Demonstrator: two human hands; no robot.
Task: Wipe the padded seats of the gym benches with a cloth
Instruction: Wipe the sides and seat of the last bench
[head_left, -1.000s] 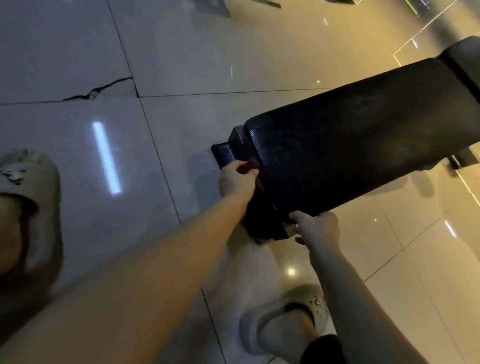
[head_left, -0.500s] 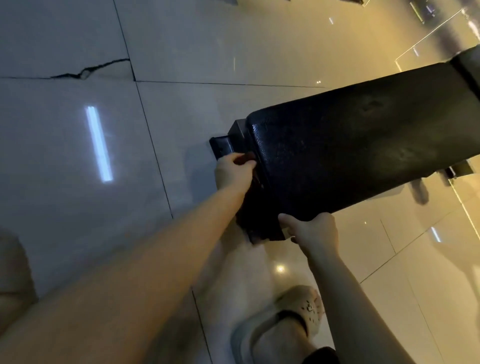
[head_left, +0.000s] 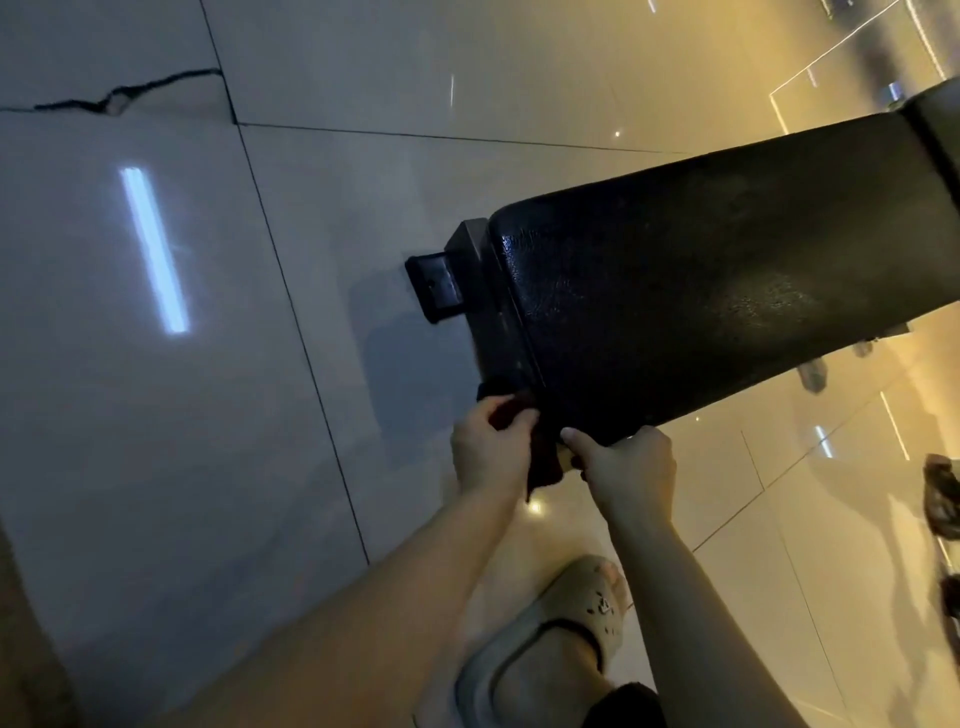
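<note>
Padded seat: black, grained vinyl with a dull sheen. It runs from the upper right edge of the view down to its rounded end at centre. Faint pale scuffing shows on the top surface toward the right.

Left hand: at the lower corner of the seat's end, fingers curled round the cloth.

Right hand: just beside the left, thumb laid on top of the seat's near edge and fingers hooked under it, clamped on the padding.

Cloth: dark, bunched, and hard to tell from the black frame behind it. It hangs between the two hands at the seat's end corner; whether the right hand also touches it I cannot tell.

Surroundings:
- The floor is glossy pale tile with dark joints. A strip-light reflection shows at left, and the glare at right is amber.
- One foot in a beige slipper stands below the hands.
- A black frame foot sticks out beyond the seat's end, resting on the tile.
- A jagged crack runs through a tile at top left.
- A dark shape at the right edge is too blurred to identify.
</note>
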